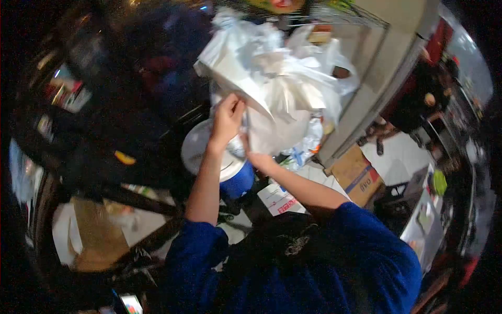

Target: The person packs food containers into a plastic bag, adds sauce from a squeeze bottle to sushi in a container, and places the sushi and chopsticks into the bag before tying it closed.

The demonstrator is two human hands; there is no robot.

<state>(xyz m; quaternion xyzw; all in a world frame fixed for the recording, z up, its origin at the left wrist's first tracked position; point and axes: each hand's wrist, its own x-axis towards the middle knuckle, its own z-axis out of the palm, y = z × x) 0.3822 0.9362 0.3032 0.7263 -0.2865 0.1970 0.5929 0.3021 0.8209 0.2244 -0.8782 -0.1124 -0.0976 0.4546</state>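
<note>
My left hand (228, 119) is closed in a pinch on the left edge of some crumpled white paper (277, 125), which may be part of a bag. Just below, my right hand (257, 156) grips the lower left edge of the same paper, its fingers partly hidden. White plastic bags (314, 65) bunch up behind and above the paper. Beneath my hands stands a blue tub (238, 182) with a round white lid (197, 147). A shiny, crinkled clear wrapper (314, 136) hangs right of the paper.
A wire rack (361, 18) is above the bags, beside a pale post (389, 68). A brown cardboard box (358, 175) and a white printed box (280, 200) are on the tiled floor. Another person (413, 99) is at the right. The left side is dark and blurred.
</note>
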